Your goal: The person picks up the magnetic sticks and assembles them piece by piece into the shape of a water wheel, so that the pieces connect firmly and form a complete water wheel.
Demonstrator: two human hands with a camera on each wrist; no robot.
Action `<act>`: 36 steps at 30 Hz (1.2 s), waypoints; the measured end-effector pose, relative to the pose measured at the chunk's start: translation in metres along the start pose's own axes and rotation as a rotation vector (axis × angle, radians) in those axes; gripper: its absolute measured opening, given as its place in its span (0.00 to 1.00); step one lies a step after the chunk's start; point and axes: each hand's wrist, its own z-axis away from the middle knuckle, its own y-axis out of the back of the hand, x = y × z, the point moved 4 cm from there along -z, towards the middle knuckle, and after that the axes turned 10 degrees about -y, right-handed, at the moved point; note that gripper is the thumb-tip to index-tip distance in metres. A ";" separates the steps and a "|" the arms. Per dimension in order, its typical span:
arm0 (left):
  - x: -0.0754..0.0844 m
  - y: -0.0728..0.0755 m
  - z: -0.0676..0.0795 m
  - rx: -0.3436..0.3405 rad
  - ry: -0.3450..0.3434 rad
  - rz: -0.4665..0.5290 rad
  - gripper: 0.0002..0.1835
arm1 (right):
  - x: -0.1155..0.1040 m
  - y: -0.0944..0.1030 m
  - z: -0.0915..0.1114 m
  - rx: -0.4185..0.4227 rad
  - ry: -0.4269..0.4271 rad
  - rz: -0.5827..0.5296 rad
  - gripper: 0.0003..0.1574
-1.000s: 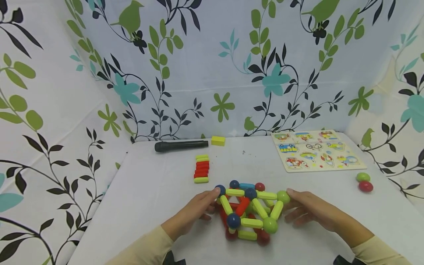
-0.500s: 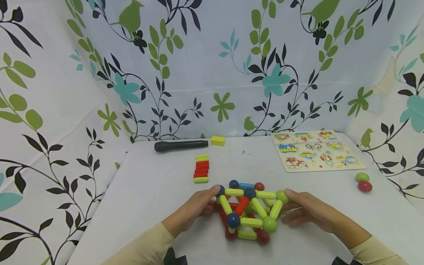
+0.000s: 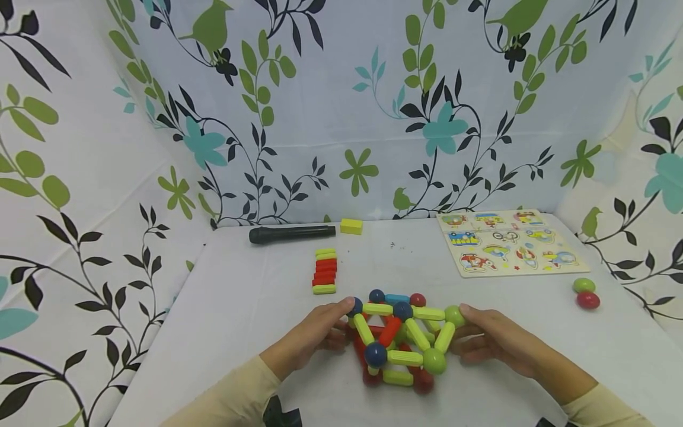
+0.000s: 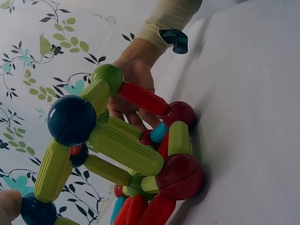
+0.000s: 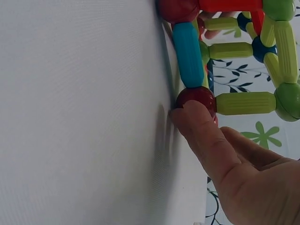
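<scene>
A frame of magnetic building rods and balls point(image 3: 404, 359) stands on the white table between my hands, with yellow-green and red rods, one blue rod and navy, green and red balls. My left hand point(image 3: 309, 335) holds its left side, thumb on an upper navy ball point(image 4: 37, 208) and fingers curled behind. On the opposite side my right hand point(image 3: 504, 341) holds it, thumb at an upper green ball point(image 3: 455, 315). Low down, its fingers touch a red ball point(image 5: 197, 101) in the right wrist view. Some of the left fingers are hidden by the frame.
A row of loose red and yellow-green rods point(image 3: 324, 273) lies behind the frame. Further back are a black microphone point(image 3: 291, 234) and a yellow block point(image 3: 351, 226). At the right lie a picture puzzle board point(image 3: 512, 246), a green ball point(image 3: 584, 286) and a red ball point(image 3: 589, 300).
My right hand has shifted slightly left, closer against the frame. The left fingers have drawn in a little at its side. The frame itself has barely moved.
</scene>
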 end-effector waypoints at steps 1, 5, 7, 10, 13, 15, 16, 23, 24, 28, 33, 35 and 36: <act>0.000 0.000 0.000 0.003 0.002 0.000 0.45 | 0.000 0.000 0.000 -0.001 0.005 0.000 0.42; -0.001 0.001 0.001 0.018 0.005 -0.011 0.45 | 0.000 0.000 0.001 -0.005 0.035 0.012 0.42; 0.000 0.001 0.002 0.019 -0.002 -0.013 0.45 | -0.001 0.000 0.001 -0.009 0.054 0.023 0.41; 0.001 0.003 0.002 0.013 -0.037 -0.005 0.44 | -0.002 0.001 0.001 0.005 0.086 0.038 0.39; 0.003 0.005 0.002 -0.005 -0.089 0.012 0.42 | -0.004 0.003 0.002 0.041 0.128 0.074 0.39; 0.003 0.005 0.003 -0.018 -0.119 0.023 0.41 | -0.005 0.004 0.002 0.072 0.160 0.106 0.38; 0.003 0.005 0.002 -0.024 -0.131 0.029 0.42 | -0.006 0.005 0.003 0.088 0.177 0.121 0.38; 0.003 0.006 0.007 -0.026 -0.190 0.015 0.42 | -0.012 0.007 0.006 0.224 0.266 0.276 0.36; 0.004 0.006 0.008 -0.028 -0.202 0.009 0.42 | -0.012 0.007 0.006 0.235 0.275 0.292 0.35; 0.005 0.007 0.013 -0.054 -0.262 -0.017 0.44 | -0.013 0.007 0.009 0.191 0.376 0.299 0.37; 0.002 0.009 0.017 -0.093 -0.350 -0.103 0.48 | -0.013 0.008 0.012 0.100 0.506 0.300 0.39; 0.000 0.010 0.018 -0.100 -0.397 -0.157 0.50 | -0.012 0.008 0.012 0.084 0.528 0.325 0.43; -0.001 0.009 0.019 -0.105 -0.423 -0.180 0.51 | -0.011 0.007 0.012 0.082 0.538 0.348 0.46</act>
